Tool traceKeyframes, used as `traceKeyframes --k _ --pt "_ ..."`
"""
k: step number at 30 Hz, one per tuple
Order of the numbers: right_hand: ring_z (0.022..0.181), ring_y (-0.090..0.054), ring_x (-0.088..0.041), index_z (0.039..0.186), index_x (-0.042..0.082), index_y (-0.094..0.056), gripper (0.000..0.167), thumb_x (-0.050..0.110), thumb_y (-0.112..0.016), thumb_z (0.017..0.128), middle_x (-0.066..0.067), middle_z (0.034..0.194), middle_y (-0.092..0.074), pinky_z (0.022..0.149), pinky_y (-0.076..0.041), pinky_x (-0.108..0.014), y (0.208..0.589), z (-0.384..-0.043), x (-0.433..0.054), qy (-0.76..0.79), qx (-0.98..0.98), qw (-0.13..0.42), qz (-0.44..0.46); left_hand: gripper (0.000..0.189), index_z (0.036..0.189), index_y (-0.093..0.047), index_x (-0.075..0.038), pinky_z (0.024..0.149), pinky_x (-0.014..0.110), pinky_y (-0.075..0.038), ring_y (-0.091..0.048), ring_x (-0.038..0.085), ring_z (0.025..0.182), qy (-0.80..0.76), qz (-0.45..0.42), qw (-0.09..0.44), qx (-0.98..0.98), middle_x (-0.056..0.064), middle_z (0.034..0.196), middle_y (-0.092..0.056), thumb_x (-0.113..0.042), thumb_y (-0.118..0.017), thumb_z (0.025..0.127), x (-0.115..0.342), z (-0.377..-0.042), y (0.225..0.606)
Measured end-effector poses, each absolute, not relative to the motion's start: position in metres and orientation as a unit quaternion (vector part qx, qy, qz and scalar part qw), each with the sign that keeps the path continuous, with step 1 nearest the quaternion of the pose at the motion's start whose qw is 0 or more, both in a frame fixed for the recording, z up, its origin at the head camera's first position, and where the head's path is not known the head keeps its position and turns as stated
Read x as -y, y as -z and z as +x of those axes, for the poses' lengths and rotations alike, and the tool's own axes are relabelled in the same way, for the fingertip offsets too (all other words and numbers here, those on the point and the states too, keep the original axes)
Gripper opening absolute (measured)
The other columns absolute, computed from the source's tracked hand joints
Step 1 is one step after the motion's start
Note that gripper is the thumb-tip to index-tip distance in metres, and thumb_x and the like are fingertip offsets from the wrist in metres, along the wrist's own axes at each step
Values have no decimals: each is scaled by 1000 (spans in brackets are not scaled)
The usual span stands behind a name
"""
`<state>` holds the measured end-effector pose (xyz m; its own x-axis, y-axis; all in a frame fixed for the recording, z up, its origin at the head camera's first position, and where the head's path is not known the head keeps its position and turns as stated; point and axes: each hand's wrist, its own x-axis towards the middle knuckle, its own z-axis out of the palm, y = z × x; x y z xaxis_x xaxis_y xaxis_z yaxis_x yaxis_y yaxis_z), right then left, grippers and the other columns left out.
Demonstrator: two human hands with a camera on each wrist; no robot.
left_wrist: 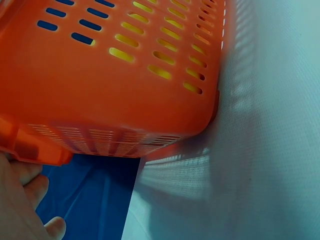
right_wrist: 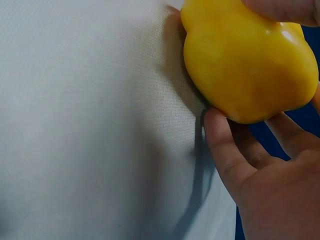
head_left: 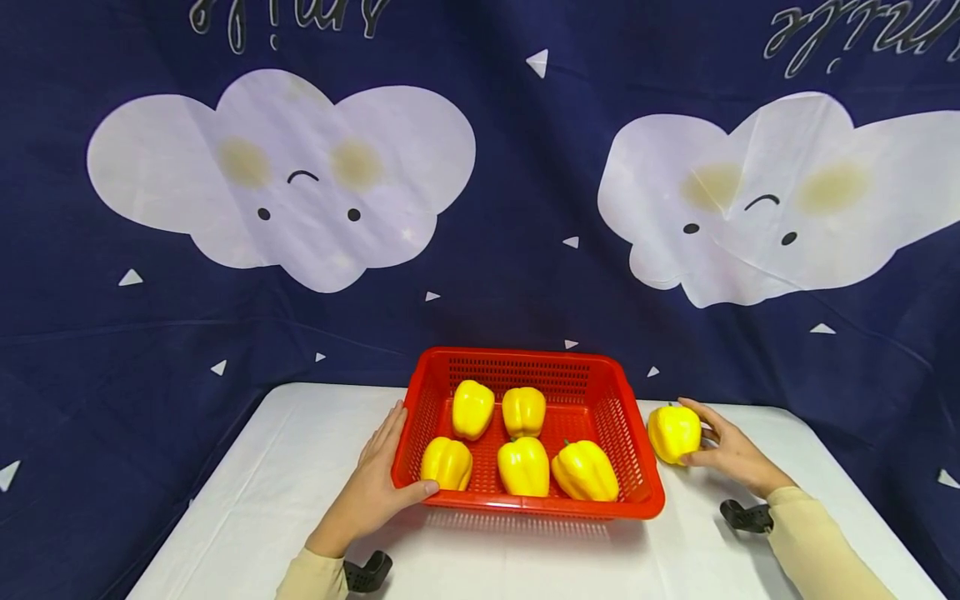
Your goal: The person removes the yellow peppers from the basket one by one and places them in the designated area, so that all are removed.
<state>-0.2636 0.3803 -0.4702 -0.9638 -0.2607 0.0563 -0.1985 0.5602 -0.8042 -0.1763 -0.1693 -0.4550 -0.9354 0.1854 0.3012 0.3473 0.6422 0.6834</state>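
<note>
My right hand [head_left: 737,458] holds a yellow bell pepper [head_left: 672,435] on the right of the red basket, fingers and thumb spread around it. In the right wrist view the pepper [right_wrist: 245,65] is close over the white cloth, a thumb on one side and fingertips on the other. My left hand [head_left: 375,492] rests against the left side of the red plastic basket [head_left: 540,502], its fingers fairly straight along the rim and the thumb over the front corner. Inside the basket lie several yellow bell peppers [head_left: 523,467], spaced apart. The left wrist view shows the basket's slotted wall [left_wrist: 100,95].
A white cloth [head_left: 247,517] covers the table beneath the basket. Behind the table hangs a dark blue curtain [head_left: 510,208] printed with white clouds and triangles. Black wrist devices [head_left: 367,572] are worn on both wrists.
</note>
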Motion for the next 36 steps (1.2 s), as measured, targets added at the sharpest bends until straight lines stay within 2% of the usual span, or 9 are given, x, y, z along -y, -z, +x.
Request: traceKeyframes --k 6,9,16,24,26,28,31,33,36 --pt "127 -42 -58 156 -1 -24 99 5 -80 75 -30 155 -27 99 -45 -57 470 -263 -377 451 -882 38 -130 111 160 -21 -3 115 68 -16 -16 35 152 395 -147 100 901 12 167 -16 -52 -78 79 169 -176 454" --pt "128 -40 -59 156 -1 -24 100 6 -81 75 -31 155 -27 100 -40 -67 469 -263 -376 450 -883 41 -125 111 160 -20 -3 115 68 -16 -15 35 152 396 -146 98 901 12 167 -16 -53 -78 79 169 -176 454" --pt "132 -36 -58 157 1 -23 101 11 -83 77 -32 156 -26 100 -41 -69 462 -260 -375 433 -893 39 -117 110 160 -20 -4 115 69 -17 -16 36 152 397 -146 100 901 12 167 -16 -53 -78 80 169 -175 455" --pt "135 -32 -51 157 2 -23 96 11 -81 81 -33 154 -29 105 -35 -67 443 -258 -376 413 -902 -8 -125 110 161 -20 -6 113 70 -19 -16 35 152 397 -145 103 901 10 167 -16 -53 -78 79 169 -177 456" --pt "136 -33 -45 157 2 -25 94 11 -81 83 -30 154 -32 110 -38 -54 437 -256 -375 410 -903 -30 -129 110 161 -20 -7 113 70 -19 -16 36 152 399 -145 101 900 10 167 -16 -52 -78 79 169 -176 455" --pt "137 -36 -30 157 3 -27 91 12 -81 84 -29 153 -34 110 -40 -32 431 -254 -373 413 -899 -55 -136 110 161 -20 -6 113 70 -19 -16 37 151 400 -145 100 900 11 167 -15 -52 -78 79 169 -176 454" --pt "130 -40 -6 156 5 -30 88 12 -81 85 -26 151 -39 95 -37 -5 421 -252 -368 422 -890 -93 -148 110 161 -20 -6 113 70 -19 -16 37 151 397 -144 99 901 10 167 -15 -53 -78 80 169 -176 454" --pt "124 -40 4 155 7 -32 86 11 -81 85 -25 149 -41 93 -36 -2 415 -251 -362 430 -882 -113 -155 109 161 -20 -6 114 69 -19 -16 37 152 395 -145 99 902 10 167 -15 -53 -77 80 170 -176 454" --pt "124 -44 2 155 8 -35 84 10 -81 85 -22 147 -44 94 -39 -4 405 -250 -351 439 -874 -132 -162 109 161 -20 -6 114 70 -19 -16 37 152 393 -147 101 902 11 167 -15 -53 -76 81 171 -176 455"
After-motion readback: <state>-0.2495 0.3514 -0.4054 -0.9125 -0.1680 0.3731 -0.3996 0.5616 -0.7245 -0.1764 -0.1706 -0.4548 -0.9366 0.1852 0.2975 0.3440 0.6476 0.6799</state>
